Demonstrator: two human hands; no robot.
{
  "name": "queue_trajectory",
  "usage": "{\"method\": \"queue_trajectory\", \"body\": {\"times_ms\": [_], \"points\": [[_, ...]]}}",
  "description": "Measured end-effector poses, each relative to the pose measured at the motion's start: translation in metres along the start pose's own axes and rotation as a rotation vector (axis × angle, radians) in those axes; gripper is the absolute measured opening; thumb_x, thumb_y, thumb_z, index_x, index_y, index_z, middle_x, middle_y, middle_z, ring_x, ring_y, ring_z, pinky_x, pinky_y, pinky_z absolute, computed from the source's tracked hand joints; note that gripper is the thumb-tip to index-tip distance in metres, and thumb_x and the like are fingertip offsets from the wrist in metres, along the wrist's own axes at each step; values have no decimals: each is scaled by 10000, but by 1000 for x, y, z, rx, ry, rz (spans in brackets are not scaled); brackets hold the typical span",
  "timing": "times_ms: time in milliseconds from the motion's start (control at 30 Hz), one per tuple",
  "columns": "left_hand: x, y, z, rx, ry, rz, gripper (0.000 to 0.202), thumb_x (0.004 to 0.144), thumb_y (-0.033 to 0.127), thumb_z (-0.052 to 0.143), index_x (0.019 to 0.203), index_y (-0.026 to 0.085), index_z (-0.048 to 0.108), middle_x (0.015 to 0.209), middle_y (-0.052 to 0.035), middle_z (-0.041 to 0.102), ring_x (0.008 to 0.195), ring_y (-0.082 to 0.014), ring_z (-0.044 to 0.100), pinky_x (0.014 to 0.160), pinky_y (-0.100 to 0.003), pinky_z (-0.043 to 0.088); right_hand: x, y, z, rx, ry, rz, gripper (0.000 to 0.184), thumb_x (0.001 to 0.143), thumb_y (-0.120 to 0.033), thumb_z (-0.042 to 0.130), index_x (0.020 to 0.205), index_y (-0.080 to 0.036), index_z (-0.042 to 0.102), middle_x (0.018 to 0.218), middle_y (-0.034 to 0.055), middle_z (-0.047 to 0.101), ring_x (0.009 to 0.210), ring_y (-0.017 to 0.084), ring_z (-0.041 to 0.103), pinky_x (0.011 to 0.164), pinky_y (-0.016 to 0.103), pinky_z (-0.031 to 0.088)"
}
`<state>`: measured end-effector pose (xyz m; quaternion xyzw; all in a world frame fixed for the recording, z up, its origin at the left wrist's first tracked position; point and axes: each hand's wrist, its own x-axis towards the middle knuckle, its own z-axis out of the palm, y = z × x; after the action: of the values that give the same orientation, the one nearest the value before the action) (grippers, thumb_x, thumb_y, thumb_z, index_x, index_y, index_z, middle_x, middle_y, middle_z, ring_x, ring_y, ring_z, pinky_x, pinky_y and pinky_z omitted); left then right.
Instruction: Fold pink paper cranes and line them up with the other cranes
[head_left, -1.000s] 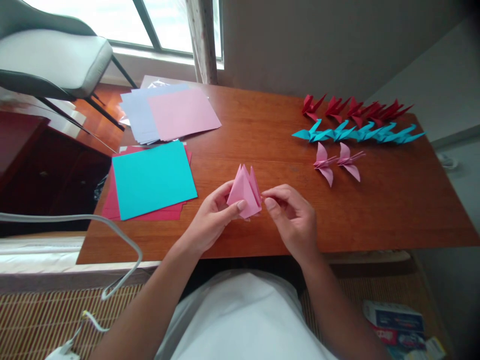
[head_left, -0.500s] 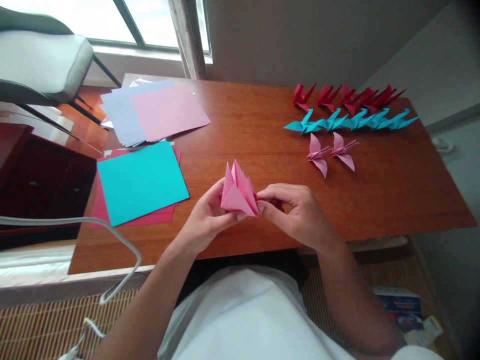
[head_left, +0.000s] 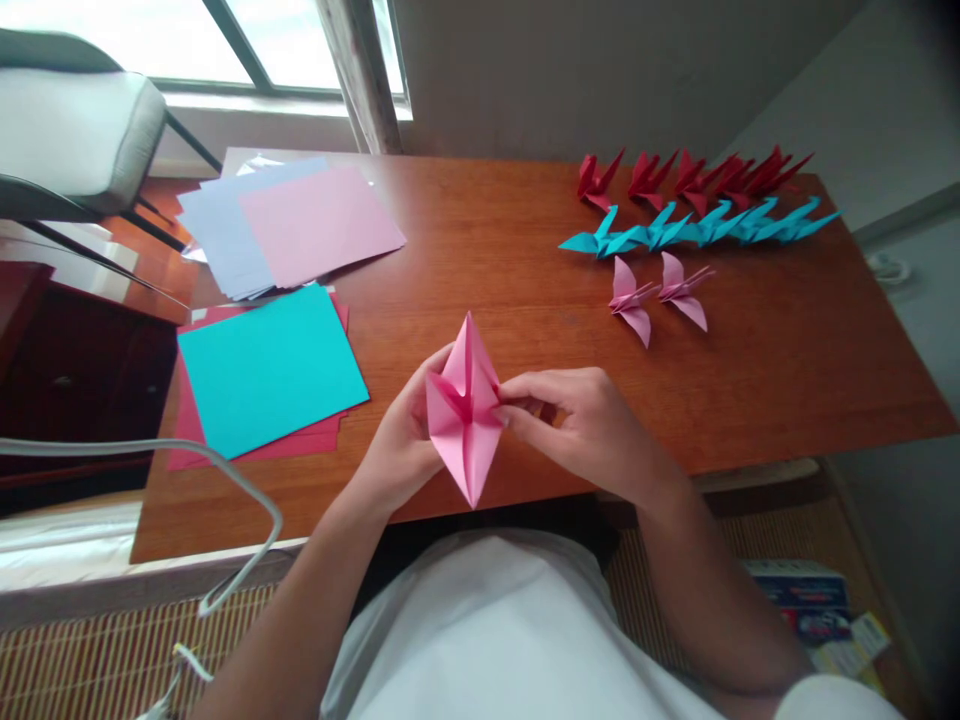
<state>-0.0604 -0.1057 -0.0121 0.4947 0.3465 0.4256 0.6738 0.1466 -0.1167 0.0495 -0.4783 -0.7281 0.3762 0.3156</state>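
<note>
A pink folded origami paper (head_left: 469,430) is held between my two hands above the table's near edge. It is spread into a long diamond, with one point up, one point down and a hollow in the middle. My left hand (head_left: 409,430) grips its left side, and the paper hides some of those fingertips. On the other side, the thumb and forefinger of my right hand (head_left: 574,425) pinch the right edge. Two finished pink paper cranes (head_left: 634,302) stand on the table to the right, beyond my right hand.
Behind the pink cranes run a row of blue paper cranes (head_left: 705,228) and a row of red ones (head_left: 649,180). At left, a turquoise sheet (head_left: 274,370) lies over red sheets (head_left: 184,430), with pale sheets (head_left: 322,225) behind. A white cable (head_left: 247,490) curves by the table's (head_left: 487,260) left corner.
The pink paper has been opened out: its lower flap now points down towards me, and the centre hollow shows. Both hands keep their hold. The view has shifted slightly.
</note>
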Motion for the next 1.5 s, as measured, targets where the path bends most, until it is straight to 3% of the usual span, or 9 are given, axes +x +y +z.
{"method": "queue_trajectory", "body": {"times_ms": [167, 500, 633, 867, 1100, 1367, 1500], "points": [[0, 7, 7, 230, 74, 67, 836, 718, 265, 918, 1467, 257, 547, 1422, -106, 650, 1150, -244, 696, 877, -255, 591, 2, -5, -4, -121, -136, 33, 147, 970, -171, 643, 858, -146, 735, 730, -8, 695, 630, 94, 596, 627, 227, 371], [2, 5, 8, 241, 12, 63, 640, 753, 201, 870, 1338, 202, 610, 1130, -46, 754, 884, -144, 705, 765, -200, 552, 7, -4, -6, -285, -258, 13, 190, 1012, -194, 586, 887, -148, 721, 850, 45, 755, 744, 148, 672, 694, 264, 382], [0, 2, 7, 252, -2, 24, 669, 751, 155, 848, 1367, 218, 594, 1163, -42, 734, 937, -164, 701, 785, -212, 542, 9, -7, -8, -331, -344, 54, 199, 1023, -205, 563, 922, -161, 729, 940, 60, 781, 839, 173, 712, 729, 271, 400], [-2, 0, 7, 245, -47, 15, 670, 758, 98, 800, 1378, 214, 577, 1226, -56, 710, 996, -182, 703, 823, -221, 541, 13, -16, -8, -498, -346, 155, 222, 1024, -274, 556, 930, -200, 744, 932, 59, 791, 869, 199, 731, 724, 279, 399], [-4, -2, 3, 193, -137, -20, 560, 813, 151, 772, 1344, 203, 600, 1150, -66, 719, 952, -186, 703, 795, -235, 546, 12, -16, -13, -558, -348, 141, 238, 1037, -310, 546, 998, -221, 763, 987, 61, 792, 917, 199, 729, 783, 270, 447], [-4, -3, 0, 274, -106, -19, 515, 817, 173, 775, 1313, 201, 642, 1107, -65, 729, 932, -190, 696, 785, -238, 541, 15, -26, -13, -726, -406, 136, 223, 1043, -236, 526, 977, -186, 734, 983, 75, 786, 935, 229, 738, 740, 292, 446], [-4, -4, 1, 267, -81, -21, 488, 812, 188, 781, 1284, 194, 657, 1102, -72, 736, 935, -196, 703, 794, -252, 553, 15, -26, -15, -703, -447, 112, 212, 1036, -204, 530, 959, -171, 725, 977, 85, 783, 902, 229, 740, 727, 300, 445]]}}
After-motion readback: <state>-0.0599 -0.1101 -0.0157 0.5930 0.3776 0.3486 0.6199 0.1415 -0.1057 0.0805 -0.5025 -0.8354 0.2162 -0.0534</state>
